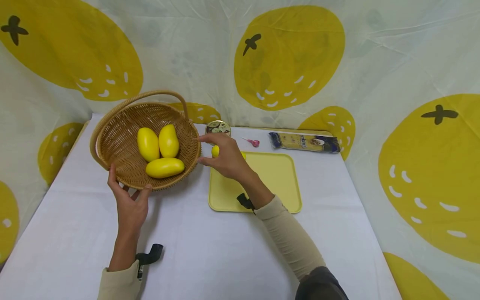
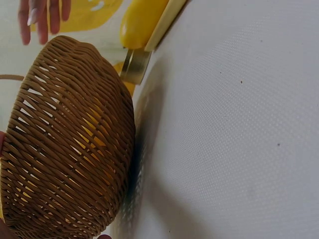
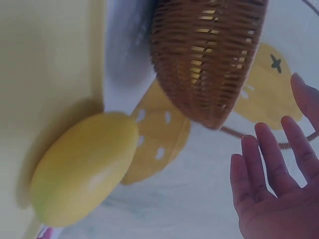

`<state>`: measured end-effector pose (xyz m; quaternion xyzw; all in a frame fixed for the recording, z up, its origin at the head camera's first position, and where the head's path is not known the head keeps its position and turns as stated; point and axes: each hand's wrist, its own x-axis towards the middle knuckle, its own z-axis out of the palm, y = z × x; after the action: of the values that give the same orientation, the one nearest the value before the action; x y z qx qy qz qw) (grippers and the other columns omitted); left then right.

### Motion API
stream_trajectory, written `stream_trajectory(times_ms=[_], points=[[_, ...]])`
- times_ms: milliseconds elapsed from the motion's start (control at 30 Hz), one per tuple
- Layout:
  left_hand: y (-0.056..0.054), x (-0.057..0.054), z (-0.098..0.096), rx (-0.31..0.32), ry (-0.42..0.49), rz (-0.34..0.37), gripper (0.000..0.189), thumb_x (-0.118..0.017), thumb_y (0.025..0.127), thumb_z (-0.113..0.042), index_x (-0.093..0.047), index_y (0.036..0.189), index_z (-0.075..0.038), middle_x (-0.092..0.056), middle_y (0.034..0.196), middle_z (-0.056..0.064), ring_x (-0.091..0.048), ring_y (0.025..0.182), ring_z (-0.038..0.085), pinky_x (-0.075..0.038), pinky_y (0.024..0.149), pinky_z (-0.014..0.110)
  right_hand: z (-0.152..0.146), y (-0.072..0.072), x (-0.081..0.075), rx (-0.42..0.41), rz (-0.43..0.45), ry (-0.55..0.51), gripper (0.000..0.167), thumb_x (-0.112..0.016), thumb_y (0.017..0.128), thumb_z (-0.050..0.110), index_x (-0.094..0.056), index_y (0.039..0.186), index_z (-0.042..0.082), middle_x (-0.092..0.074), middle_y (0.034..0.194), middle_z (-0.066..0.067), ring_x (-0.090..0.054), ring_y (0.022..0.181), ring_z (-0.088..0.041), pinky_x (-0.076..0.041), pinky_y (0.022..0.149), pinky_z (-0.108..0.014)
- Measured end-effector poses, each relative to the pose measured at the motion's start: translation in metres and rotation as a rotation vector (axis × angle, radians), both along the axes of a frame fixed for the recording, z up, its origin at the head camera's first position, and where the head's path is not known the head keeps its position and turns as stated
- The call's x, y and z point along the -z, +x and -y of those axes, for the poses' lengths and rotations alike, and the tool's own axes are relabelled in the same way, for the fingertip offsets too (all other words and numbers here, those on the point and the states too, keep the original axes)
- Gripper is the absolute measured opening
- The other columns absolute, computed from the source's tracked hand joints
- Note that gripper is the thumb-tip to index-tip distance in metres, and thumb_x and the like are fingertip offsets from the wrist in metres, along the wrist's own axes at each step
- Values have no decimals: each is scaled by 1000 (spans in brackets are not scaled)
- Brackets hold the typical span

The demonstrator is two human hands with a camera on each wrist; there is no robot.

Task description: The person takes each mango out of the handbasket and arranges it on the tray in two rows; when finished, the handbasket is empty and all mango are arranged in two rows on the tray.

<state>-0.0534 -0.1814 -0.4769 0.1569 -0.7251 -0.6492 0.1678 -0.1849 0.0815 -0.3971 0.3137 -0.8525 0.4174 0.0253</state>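
Note:
A wicker basket point(image 1: 123, 125) with an arched handle stands at the left, its inside turned toward me. Three yellow mangoes point(image 1: 165, 168) lie in it. My left hand point(image 1: 131, 204) grips the basket's near left rim, thumb at the edge and other fingers partly hidden beneath. Beside the right rim is my right hand point(image 1: 226, 158), thumb and fingers spread; the right wrist view shows its fingers extended, apart from the wicker. Another yellow mango point(image 3: 84, 169) rests on the pale yellow tray point(image 1: 277, 179), mostly hidden behind the right hand in the head view.
A round tin point(image 1: 218, 126) stands behind the tray. To its right are a small pink item point(image 1: 255, 143) with a thin tip and a long blue-and-yellow packet point(image 1: 303, 142). White cloth point(image 1: 210, 250) covers the table, and a fruit-print curtain point(image 1: 360, 50) hangs around it.

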Motion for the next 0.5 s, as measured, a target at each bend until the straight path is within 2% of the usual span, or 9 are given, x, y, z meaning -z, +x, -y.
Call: stream_trajectory(times_ms=[133, 167, 367, 500], points=[[1, 0, 0, -1, -3, 7, 104, -66, 97, 0, -1, 168, -40, -3, 176, -6, -25, 160, 39, -33, 123, 69, 17, 3, -3, -48, -8, 5, 56, -91, 85, 24, -71, 137, 14, -72, 136, -1, -64, 124, -21, -50, 107, -32], [1, 0, 0, -1, -5, 7, 104, -65, 97, 0, -1, 168, -40, -3, 176, -6, -25, 160, 39, -34, 122, 69, 21, 3, -3, -54, -3, 9, 56, -91, 85, 25, -71, 137, 15, -72, 136, 0, -63, 126, -20, -48, 111, -32], [0, 0, 0, -2, -16, 18, 103, -65, 98, -1, 0, 168, -40, -3, 176, -6, -25, 160, 39, -34, 123, 67, 44, 2, -1, -85, 38, 84, 54, -90, 87, 29, -71, 137, 19, -71, 138, 5, -60, 134, -13, -41, 119, -25], [0, 0, 0, -3, -30, 30, 103, -65, 99, -1, 1, 168, -39, -2, 176, -6, -25, 160, 39, -34, 123, 67, 55, 2, 0, -126, 55, 119, 54, -89, 88, 30, -71, 137, 19, -71, 138, 4, -60, 134, -14, -42, 117, -25]])
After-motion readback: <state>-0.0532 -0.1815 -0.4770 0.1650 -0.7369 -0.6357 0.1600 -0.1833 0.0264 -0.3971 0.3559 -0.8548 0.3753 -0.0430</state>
